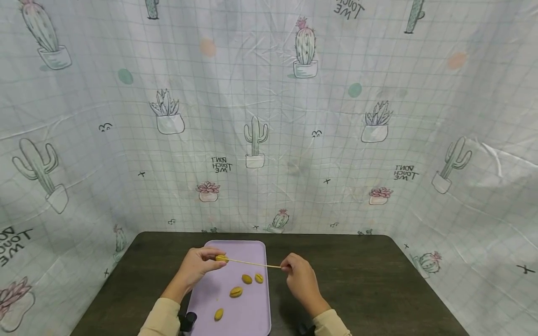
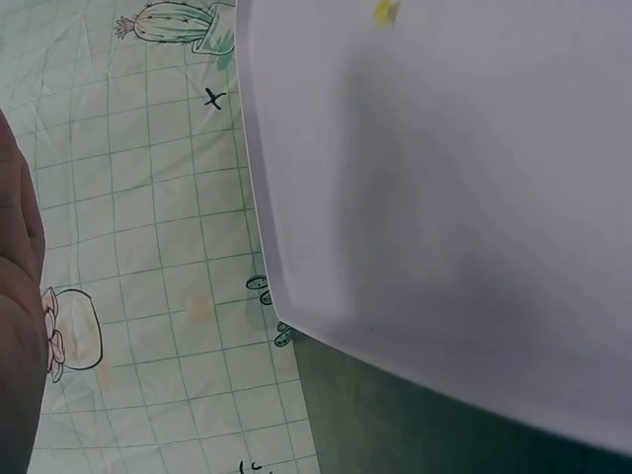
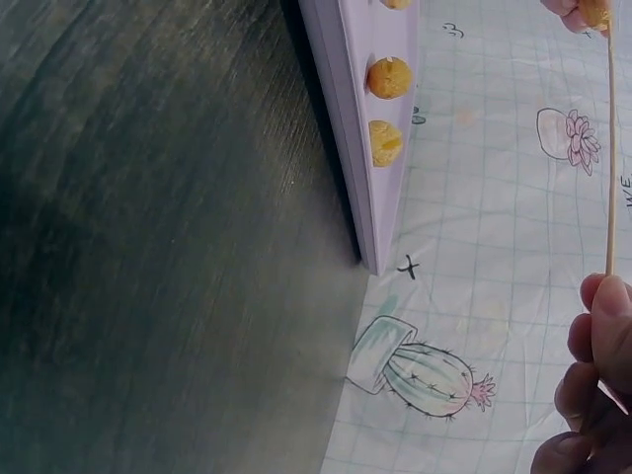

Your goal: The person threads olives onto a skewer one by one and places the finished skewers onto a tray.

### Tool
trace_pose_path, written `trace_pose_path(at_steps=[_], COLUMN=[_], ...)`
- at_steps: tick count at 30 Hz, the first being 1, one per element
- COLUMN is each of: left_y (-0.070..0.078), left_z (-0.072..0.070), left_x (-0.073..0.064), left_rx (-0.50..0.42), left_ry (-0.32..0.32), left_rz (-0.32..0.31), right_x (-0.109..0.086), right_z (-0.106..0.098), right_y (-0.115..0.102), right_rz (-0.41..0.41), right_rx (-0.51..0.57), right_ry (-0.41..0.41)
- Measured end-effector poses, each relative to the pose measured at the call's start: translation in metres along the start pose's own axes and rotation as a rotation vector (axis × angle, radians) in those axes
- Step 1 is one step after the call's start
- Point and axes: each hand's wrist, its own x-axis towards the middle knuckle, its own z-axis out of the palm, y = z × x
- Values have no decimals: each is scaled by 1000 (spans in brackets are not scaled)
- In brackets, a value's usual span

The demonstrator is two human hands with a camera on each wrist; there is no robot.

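Observation:
Over the far end of a lavender tray, my left hand pinches a small yellow, olive-shaped fruit between thumb and fingers. My right hand, past the tray's right side, pinches one end of a thin wooden skewer. The skewer's other end meets the held fruit; how deep it goes in, I cannot tell. Several more yellow fruits, some with a slit, lie on the tray. In the right wrist view, the skewer runs from the right fingertips to the fruit.
The tray lies on a dark wooden table. A light curtain with printed cacti hangs behind and along both sides. A black strap piece shows near the left wrist, at the tray's left edge.

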Motion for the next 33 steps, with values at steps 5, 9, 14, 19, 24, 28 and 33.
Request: trace_pose_path(at_steps=[5,9,14,19,24,28,33], left_y=[3,6,6,7,8,8,9], left_z=[1,3,4,5,6,6,5], left_x=[1,4,5,6,7,8,7], left_rx=[5,-6,-31,-46,-95,-98,-102], left_ry=[-11,-24,-37,-42,-44,-42,-51], left_rz=[7,23,27,23,6,7,6], right_x=[1,2,3,4,5,7,7], right_z=[-1,-1,-1,-1,0,0,3], right_y=[-2,-4,-6,-10,-14,-17,-20], right_rz=[5,6,10,-6,10,29,51], right_rx=[8,5,0,15,32,37,46], right_ry=[-9,-9,-2,3,0,-25,-42])
